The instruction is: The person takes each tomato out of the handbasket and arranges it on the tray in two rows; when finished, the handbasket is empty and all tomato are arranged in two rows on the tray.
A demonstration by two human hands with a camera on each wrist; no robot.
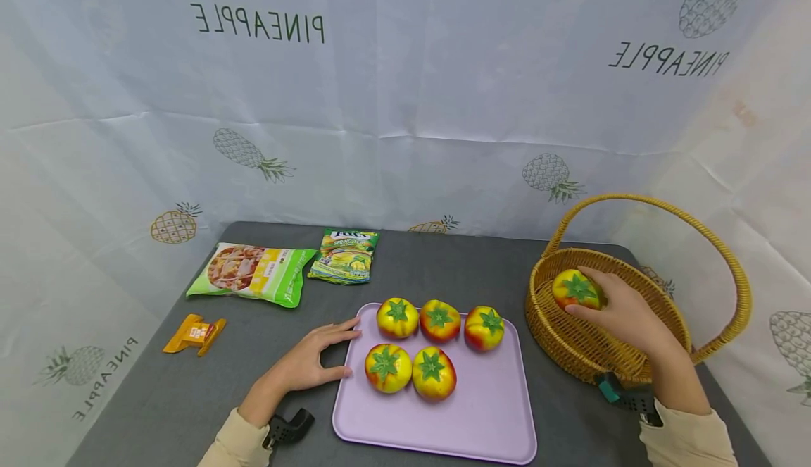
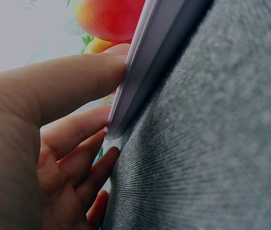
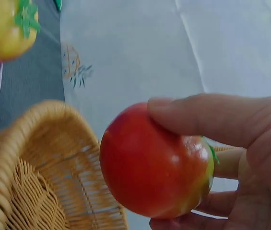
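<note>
Covering the whole scene, a dark grey felt-topped table is seen from the head view, backed by a white pineapple-printed cloth. At its right end a round woven wicker basket with a tall hoop handle is set. A flat lilac plastic tray is placed at the centre, and five red-and-yellow toy tomatoes with green stalks are arranged on it. A sixth red-and-yellow toy tomato is held over the basket by the right hand; only the right wrist view reveals that it is gripped between the thumb and curled fingers above the basket's open weave, not touching it. The left hand is laid on the table with fingers loosely spread; the left wrist view alone shows the fingertips pressed against the tray's left edge. Behind it, a green snack bag, a smaller green packet and a small orange wrapper are seen.
</note>
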